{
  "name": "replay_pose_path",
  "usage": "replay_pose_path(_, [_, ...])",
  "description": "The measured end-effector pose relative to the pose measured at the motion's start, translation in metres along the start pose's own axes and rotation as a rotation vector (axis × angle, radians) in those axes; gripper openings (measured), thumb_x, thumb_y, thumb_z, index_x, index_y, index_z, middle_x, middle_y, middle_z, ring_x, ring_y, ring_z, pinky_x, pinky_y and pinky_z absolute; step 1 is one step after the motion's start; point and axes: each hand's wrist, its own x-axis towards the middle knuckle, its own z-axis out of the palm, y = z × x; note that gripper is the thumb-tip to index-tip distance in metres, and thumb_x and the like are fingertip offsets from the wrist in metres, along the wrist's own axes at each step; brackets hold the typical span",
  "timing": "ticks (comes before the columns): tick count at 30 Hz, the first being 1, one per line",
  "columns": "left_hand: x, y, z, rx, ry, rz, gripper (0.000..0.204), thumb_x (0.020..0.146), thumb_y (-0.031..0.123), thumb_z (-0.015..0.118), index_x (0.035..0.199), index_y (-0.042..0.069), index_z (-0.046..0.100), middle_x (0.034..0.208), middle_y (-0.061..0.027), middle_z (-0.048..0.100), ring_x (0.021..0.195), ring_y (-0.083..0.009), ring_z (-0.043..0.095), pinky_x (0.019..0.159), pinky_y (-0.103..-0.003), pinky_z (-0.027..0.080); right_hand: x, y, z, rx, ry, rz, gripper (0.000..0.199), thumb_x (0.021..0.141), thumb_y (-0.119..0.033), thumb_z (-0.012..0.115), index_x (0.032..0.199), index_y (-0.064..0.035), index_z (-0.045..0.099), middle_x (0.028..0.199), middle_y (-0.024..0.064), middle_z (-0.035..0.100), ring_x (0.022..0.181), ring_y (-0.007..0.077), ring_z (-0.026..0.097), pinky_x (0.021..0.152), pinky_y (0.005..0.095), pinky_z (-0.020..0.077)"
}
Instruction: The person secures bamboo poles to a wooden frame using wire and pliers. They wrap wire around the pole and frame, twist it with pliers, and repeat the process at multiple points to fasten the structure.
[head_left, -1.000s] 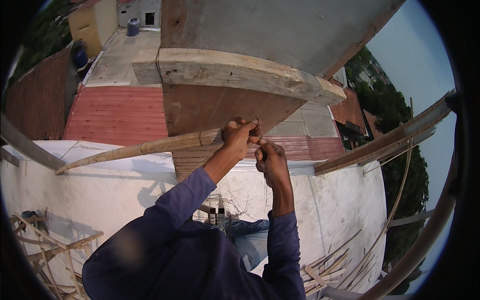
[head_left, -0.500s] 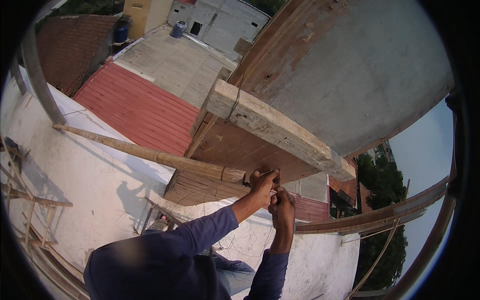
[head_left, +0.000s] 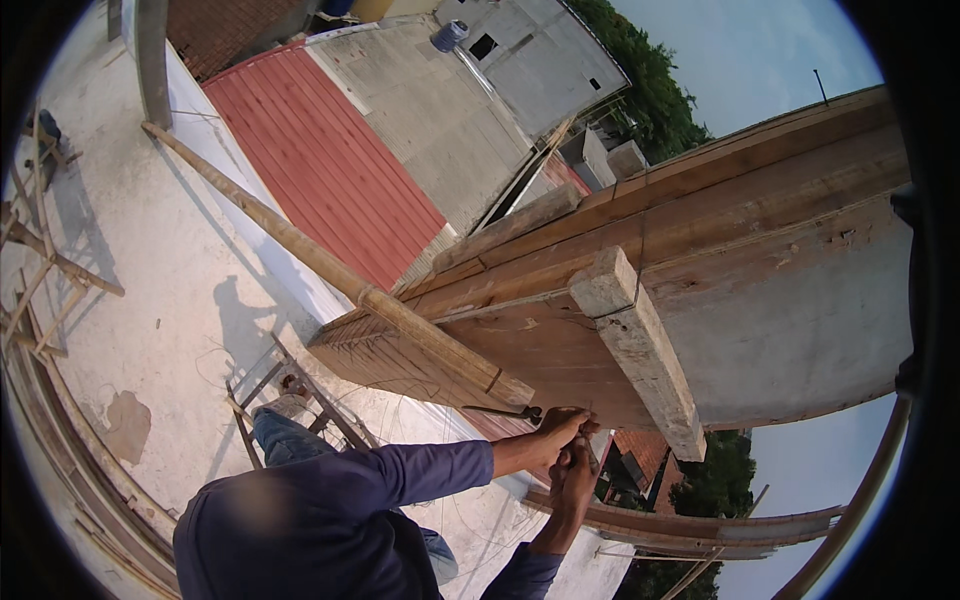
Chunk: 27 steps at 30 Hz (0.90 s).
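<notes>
Close together below the underside of a brown plywood panel [head_left: 540, 345], my two hands meet with their fingers bent and pressed together. From the palm side of my left hand [head_left: 562, 430] juts a dark metal tool [head_left: 505, 411] with a thin shaft and a knobby end; its kind is not clear. My right hand [head_left: 576, 474] is closed just beneath the left, the fingers pinched, and whatever they grip is hidden. Just above the tool ends a bamboo pole [head_left: 400, 312] that leans against the panel. A rough wooden batten [head_left: 645, 350] crosses the panel to the right of my hands.
Long timber planks [head_left: 620, 235] run along the panel's upper edge. Far below are a white floor [head_left: 160, 350], a red metal roof [head_left: 325, 165] and a wooden stand [head_left: 300, 395] near my leg. A curved board [head_left: 690, 525] lies beyond my hands; wooden trestles [head_left: 45, 260] stand far left.
My view has swung, so the panel and batten appear turned and further right. Both hands remain together under the panel. More of the dark tool's shaft shows beside my left hand.
</notes>
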Motion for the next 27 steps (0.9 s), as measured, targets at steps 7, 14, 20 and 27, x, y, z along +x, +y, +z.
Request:
replay_pose_path(7, [0.000, 0.001, 0.004, 0.006, 0.012, 0.036, 0.021, 0.106, 0.027, 0.057, 0.110, 0.009, 0.068, 0.097, -0.0051, 0.072, 0.080, -0.0157, 0.067, 0.056, -0.029, 0.050, -0.008, -0.002, 0.001, -0.048, 0.031, 0.008, 0.023, 0.109, -0.027, 0.055, 0.094, -0.0116, 0.063, 0.067, -0.0050, 0.051, 0.049, 0.0037, 0.038, 0.044, 0.0203, 0.0302])
replay_pose_path(14, [-0.004, 0.002, 0.009, -0.098, -0.015, 0.049, 0.018, 0.107, 0.023, 0.056, 0.102, 0.008, 0.064, 0.088, -0.0041, 0.067, 0.076, -0.0158, 0.066, 0.061, -0.028, 0.054, -0.042, -0.005, -0.002, -0.013, 0.088, -0.010, 0.026, 0.108, -0.027, 0.058, 0.119, -0.0052, 0.067, 0.070, -0.0040, 0.051, 0.049, 0.0036, 0.036, 0.044, 0.0202, 0.0282])
replay_pose_path(20, [-0.012, 0.001, 0.017, -0.298, -0.074, 0.104, 0.016, 0.106, 0.020, 0.055, 0.093, 0.011, 0.058, 0.074, 0.0025, 0.051, 0.055, -0.0091, 0.045, 0.050, -0.024, 0.041, -0.090, -0.011, -0.010, -0.186, 0.160, -0.002, 0.038, 0.106, -0.026, 0.062, 0.134, 0.0002, 0.066, 0.071, -0.0028, 0.053, 0.050, 0.0027, 0.036, 0.046, 0.0207, 0.0282])
replay_pose_path(27, [-0.030, 0.011, 0.036, -0.320, -0.184, 0.181, 0.013, 0.106, 0.020, 0.056, 0.095, 0.012, 0.055, 0.071, 0.0075, 0.045, 0.053, -0.0035, 0.034, 0.047, -0.023, 0.027, -0.143, -0.013, -0.043, -0.527, 0.166, -0.251, 0.045, 0.103, -0.033, 0.068, 0.129, 0.0036, 0.070, 0.069, 0.0001, 0.057, 0.055, 0.0042, 0.043, 0.050, 0.0237, 0.0334])
